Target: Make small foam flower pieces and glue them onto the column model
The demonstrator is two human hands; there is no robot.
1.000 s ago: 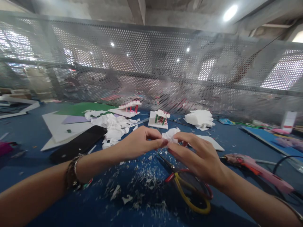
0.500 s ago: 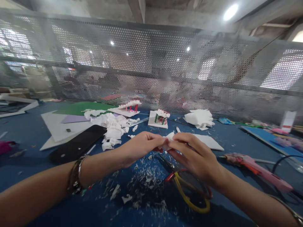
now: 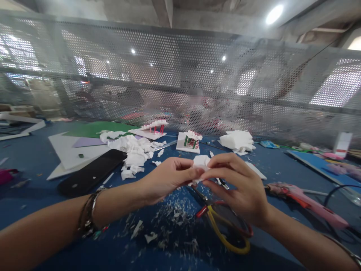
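A small piece of white paper (image 3: 201, 161), thin and creased like tissue, is pinched between both hands above the middle of the table. My left hand (image 3: 169, 177) grips its left edge with thumb and forefinger. On the other side my right hand (image 3: 239, 184) holds the right edge with thumb and fingertips. Scissors (image 3: 222, 237) with yellow and red handles lie below, partly hidden under the right hand. White scraps (image 3: 177, 216) are scattered beneath. Behind the hands, a little model with green posts and a white top (image 3: 191, 141) stands on a white base.
Torn white paper (image 3: 134, 148) lies at left beside a black phone (image 3: 93, 171) and white, purple and green sheets (image 3: 96, 129). A folded white stack (image 3: 237, 141) is at back right. A pink glue gun (image 3: 307, 203) with its cable lies right. A perforated metal screen (image 3: 169, 75) borders the back.
Both hands have shifted slightly, and the paper between them now appears more spread out and shows more. The things on the table have stayed put.
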